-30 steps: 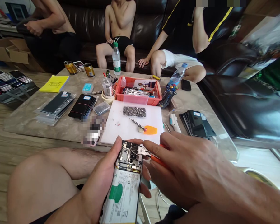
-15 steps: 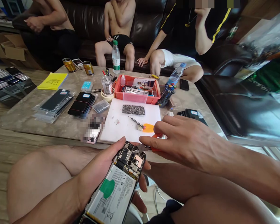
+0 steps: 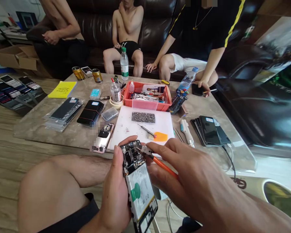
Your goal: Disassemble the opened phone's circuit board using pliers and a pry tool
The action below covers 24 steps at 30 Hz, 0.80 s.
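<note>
My left hand point(image 3: 116, 191) is wrapped round an opened phone point(image 3: 138, 184) held upright above my lap; its bare circuit board is at the top and a white battery with a green tab lies below. My right hand point(image 3: 184, 181) grips orange-handled pliers point(image 3: 157, 161), whose metal tip touches the board at the phone's upper right edge. Both hands hover just in front of the table's near edge.
The marble table point(image 3: 68, 132) holds a white mat point(image 3: 145, 129) with screws, a screwdriver and an orange pick, a red parts tray point(image 3: 147, 95), stacks of phones point(image 3: 210, 129), bottles and cans. Three people sit on the dark sofa point(image 3: 155, 29) beyond.
The phone has turned from tilted right to nearly upright and risen a little. My right hand with the pliers came back down to the board. A seated person's hand dropped to the table.
</note>
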Motion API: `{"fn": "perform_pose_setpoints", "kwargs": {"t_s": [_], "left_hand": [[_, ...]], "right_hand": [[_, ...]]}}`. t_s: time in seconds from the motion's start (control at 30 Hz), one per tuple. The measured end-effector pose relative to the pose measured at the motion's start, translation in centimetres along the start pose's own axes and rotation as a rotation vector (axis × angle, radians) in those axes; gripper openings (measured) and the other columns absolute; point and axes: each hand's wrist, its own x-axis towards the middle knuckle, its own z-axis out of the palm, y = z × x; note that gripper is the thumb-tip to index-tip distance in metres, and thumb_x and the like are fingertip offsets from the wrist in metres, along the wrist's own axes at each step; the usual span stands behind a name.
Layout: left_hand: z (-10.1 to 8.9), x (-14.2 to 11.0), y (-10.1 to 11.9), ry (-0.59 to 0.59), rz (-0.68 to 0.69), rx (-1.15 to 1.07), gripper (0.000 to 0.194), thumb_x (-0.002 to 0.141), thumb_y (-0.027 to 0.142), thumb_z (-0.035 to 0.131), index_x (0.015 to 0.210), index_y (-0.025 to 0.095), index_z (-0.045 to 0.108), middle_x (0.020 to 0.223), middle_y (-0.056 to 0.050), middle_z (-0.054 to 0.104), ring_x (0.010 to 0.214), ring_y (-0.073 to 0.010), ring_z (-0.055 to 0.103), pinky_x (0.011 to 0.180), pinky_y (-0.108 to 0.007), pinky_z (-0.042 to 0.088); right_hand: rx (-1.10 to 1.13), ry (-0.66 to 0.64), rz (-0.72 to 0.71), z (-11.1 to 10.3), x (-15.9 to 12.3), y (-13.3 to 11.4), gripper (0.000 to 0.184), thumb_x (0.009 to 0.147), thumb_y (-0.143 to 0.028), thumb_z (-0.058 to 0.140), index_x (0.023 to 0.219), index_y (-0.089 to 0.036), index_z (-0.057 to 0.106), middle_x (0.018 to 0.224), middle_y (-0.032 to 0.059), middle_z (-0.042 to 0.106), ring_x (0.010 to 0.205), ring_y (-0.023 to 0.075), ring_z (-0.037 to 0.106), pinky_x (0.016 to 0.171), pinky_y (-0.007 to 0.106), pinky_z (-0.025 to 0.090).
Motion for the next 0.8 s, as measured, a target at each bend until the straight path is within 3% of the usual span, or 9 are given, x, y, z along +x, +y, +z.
{"fn": "perform_pose_setpoints", "kwargs": {"t_s": [0.2,0.53,0.8], "left_hand": [[0.7,0.2,-1.0,0.006,0.130,-0.010,0.044,0.100,0.057,0.056,0.132,0.028,0.066,0.121,-0.008,0.075,0.118,-0.0287,0.070,0.109,-0.046,0.050],[1.0,0.3,-1.2,-0.024,0.121,-0.008,0.040,0.103,0.056,0.052,0.127,0.028,0.066,0.116,-0.007,0.076,0.115,-0.0269,0.071,0.108,-0.044,0.051],[0.9,0.5,-1.3,-0.016,0.134,0.000,0.045,0.096,0.058,0.063,0.129,0.028,0.067,0.119,-0.008,0.075,0.117,-0.0288,0.070,0.109,-0.045,0.051]], "right_hand": [[0.056,-0.016,0.006,0.5,-0.3,-0.6,0.029,0.104,-0.037,0.050,0.124,-0.024,0.068,0.087,0.0050,0.065,0.060,0.0157,0.062,0.055,0.026,0.048],[0.070,-0.022,0.045,0.8,-0.6,-0.4,0.028,0.106,-0.039,0.049,0.122,-0.025,0.067,0.087,0.0045,0.064,0.063,0.0166,0.063,0.057,0.027,0.048],[0.059,-0.006,0.039,1.0,-0.7,-0.3,0.030,0.105,-0.040,0.050,0.123,-0.025,0.068,0.085,0.0046,0.065,0.062,0.0163,0.062,0.056,0.027,0.046]]}}
